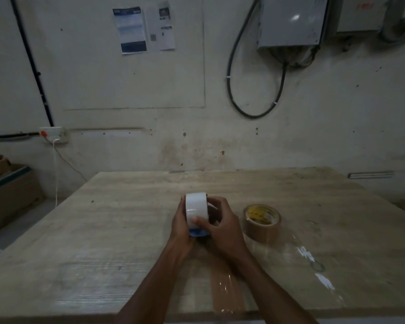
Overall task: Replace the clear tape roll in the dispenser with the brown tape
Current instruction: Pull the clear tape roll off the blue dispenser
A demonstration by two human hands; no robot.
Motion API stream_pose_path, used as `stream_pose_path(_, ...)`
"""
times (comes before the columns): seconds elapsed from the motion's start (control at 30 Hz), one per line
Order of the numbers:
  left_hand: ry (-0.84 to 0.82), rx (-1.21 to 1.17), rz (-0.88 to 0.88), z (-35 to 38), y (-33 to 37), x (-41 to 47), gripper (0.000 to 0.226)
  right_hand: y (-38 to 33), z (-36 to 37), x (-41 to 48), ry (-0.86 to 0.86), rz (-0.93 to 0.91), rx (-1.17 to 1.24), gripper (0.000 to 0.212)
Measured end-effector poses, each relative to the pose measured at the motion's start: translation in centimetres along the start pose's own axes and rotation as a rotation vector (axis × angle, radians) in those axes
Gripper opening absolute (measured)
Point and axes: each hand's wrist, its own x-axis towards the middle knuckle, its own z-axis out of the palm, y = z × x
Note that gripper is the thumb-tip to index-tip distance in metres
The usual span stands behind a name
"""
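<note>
Head view, centre of frame: left hand [180, 226] and right hand [222, 224] both clasp the white-looking clear tape roll [196, 212], seated on a blue plastic dispenser [198, 233] that is mostly hidden. The brown tape roll with yellow core label [261, 222] lies flat to the right on the pale wooden table [126, 218]. Both rolls look light and rigid; gripping the outer rim seems best.

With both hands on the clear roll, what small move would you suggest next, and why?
Probably pull the clear tape roll off the blue dispenser: both the left hand and right hand grip it, and the brown tape roll lies flat on the table nearby.
</note>
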Motion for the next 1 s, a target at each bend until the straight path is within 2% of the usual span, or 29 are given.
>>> stream_pose_path(0.13,0.031,0.043,0.037,-0.4,-0.3,0.2,0.056,-0.1,0.0,0.0,-0.007,-0.052,-0.105,0.047)
stream_pose_path(0.2,-0.016,0.082,0.056,-0.4,-0.3,0.1,0.056,-0.1,0.0,0.1,0.015,-0.075,-0.172,0.037)
stream_pose_path(0.3,-0.053,0.183,0.138,-0.4,-0.3,0.2,0.053,-0.2,0.2,-0.3,-0.022,-0.031,-0.150,0.027)
stream_pose_path(0.4,-0.029,0.231,0.190,-0.4,-0.3,-0.2,0.050,-0.5,0.2,-0.7,-0.065,-0.008,-0.127,0.026)
stream_pose_path(0.6,-0.032,0.246,0.184,-0.2,-0.1,-0.7,0.054,-0.5,0.5,-0.7,-0.031,0.038,-0.047,0.026)
stream_pose_path(0.87,-0.063,0.108,0.109,0.1,-0.3,-1.1,0.049,-2.3,1.2,0.2,0.037,0.105,0.094,0.033)
stream_pose_path(1.0,-0.094,0.023,0.092,0.5,-0.2,-1.3,0.047,-3.1,1.2,1.6,0.042,0.115,0.053,0.038)
